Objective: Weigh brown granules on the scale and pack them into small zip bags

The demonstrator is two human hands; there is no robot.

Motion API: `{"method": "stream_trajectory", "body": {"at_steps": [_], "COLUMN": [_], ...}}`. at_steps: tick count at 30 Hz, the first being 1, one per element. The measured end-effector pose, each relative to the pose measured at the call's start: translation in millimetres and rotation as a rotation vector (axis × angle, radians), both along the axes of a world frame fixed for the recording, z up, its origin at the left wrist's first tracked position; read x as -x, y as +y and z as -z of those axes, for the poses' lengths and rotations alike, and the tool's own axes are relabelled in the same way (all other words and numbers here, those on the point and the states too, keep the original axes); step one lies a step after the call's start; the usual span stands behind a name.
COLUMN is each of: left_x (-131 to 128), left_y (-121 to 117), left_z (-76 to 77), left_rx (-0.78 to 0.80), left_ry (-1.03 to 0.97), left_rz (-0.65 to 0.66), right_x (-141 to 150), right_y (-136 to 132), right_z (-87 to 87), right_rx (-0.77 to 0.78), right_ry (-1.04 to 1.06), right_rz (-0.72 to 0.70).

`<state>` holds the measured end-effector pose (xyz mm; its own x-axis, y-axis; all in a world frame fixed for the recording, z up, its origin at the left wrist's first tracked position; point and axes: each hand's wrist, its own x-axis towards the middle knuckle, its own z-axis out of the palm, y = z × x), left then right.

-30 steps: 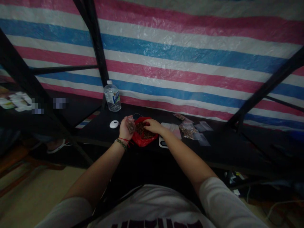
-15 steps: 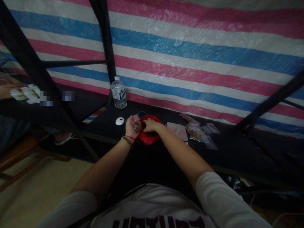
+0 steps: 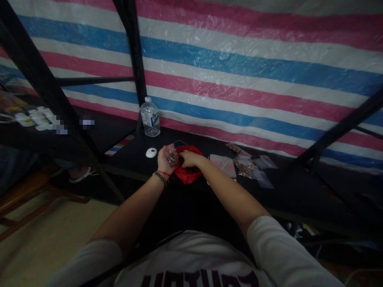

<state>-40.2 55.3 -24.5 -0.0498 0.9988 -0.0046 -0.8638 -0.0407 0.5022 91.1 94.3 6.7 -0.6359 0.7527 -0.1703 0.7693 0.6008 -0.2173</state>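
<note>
My left hand is closed around a small clear plastic bag with brown bits inside, held upright beside a red plastic bag. Over the open mouth of the red bag, my right hand has its fingers curled down close to the clear bag. Its fingertips are partly hidden, and what they pinch is too dark to make out. Dark contents show dimly inside the red bag. Just right of it lies a flat pale pad. Beyond that are filled clear bags and flat clear bags.
A clear bottle stands at the back left, behind a white mouse-shaped object. Black metal posts frame the black table. White bottles stand on the left table. A striped sheet hangs behind.
My hands hold nearly the same pose, with the right fingers shifting slightly at the red bag. Another person's hand near the white bottles at far left has gone out of view.
</note>
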Motion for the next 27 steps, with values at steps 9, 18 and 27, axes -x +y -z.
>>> {"method": "stream_trajectory", "body": {"at_steps": [9, 18, 27], "left_x": [-1, -2, -3], "left_y": [1, -3, -6], "left_z": [1.0, -2.0, -8.1], "left_rx": [-0.008, -0.003, 0.014], "left_ry": [0.012, 0.012, 0.038], "left_rz": [0.004, -0.004, -0.020], "right_x": [1, -6, -42], "right_y": [-5, -2, -12], "right_z": [-1.5, -7.9, -23.8], "right_rx": [-0.064, -0.069, 0.014], "right_ry": [0.022, 0.153, 0.092], "right_rz": [-0.020, 0.040, 0.005]}}
